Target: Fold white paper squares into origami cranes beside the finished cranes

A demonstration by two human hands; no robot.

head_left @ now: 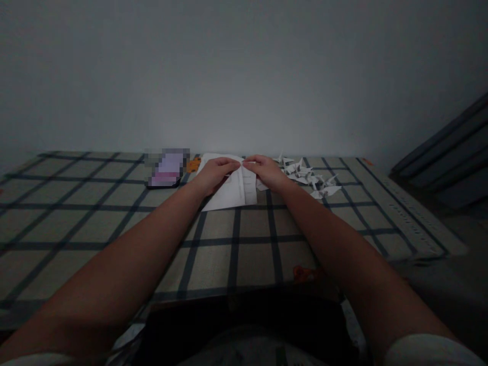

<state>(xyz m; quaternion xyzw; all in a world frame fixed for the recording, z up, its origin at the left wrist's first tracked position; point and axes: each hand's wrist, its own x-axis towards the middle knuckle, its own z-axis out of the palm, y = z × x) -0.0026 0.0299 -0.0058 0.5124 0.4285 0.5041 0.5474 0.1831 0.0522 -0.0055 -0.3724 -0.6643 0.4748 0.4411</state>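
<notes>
A white sheet of paper (224,195) with a folded strip along its right side lies before me on the checked cloth. My left hand (215,174) is closed at its upper part, thumb and fingers pinching the paper near the fold. From the other side my right hand (266,172) pinches the same sheet, its fingertips almost meeting the left ones. Just right of that hand sits a loose pile of folded paper cranes (305,173). Whatever tiny crease lies between the fingertips is too small to make out.
A phone (168,169), partly blurred out, leans or lies to the left of the paper. The checked tablecloth (251,223) covers the table, which stands against a grey wall (236,76). An orange patch (303,274) shows at the near edge. Dark slanted panels (450,157) are at far right.
</notes>
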